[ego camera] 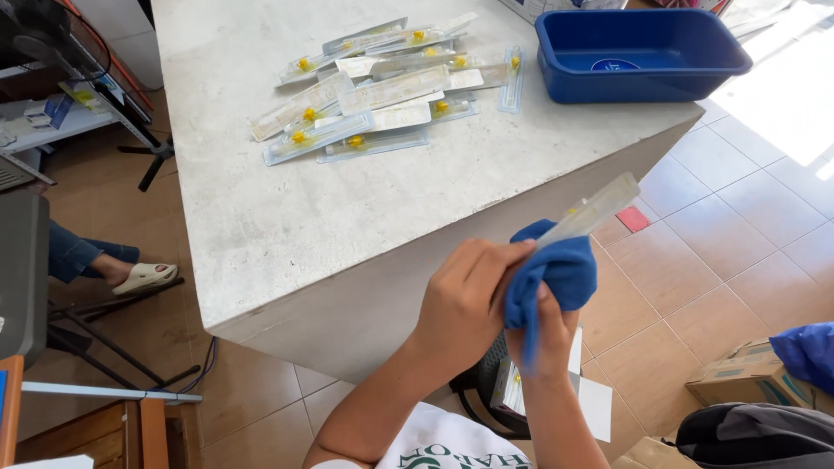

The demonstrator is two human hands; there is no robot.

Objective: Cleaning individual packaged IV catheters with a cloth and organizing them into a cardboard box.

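A: Both hands closed: left hand (460,304) pinches the sealed packet (591,211); right hand (543,334) wraps a blue cloth (556,274) round it.

B: Why off the table (287,226)?

A: Probably so the cloth reaches every side.

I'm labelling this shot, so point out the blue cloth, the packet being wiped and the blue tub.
blue cloth (556,274), head view, on its bunched middle.
clear packet (599,207), head view, on the part sticking out.
blue tub (638,80), head view, on its front wall.
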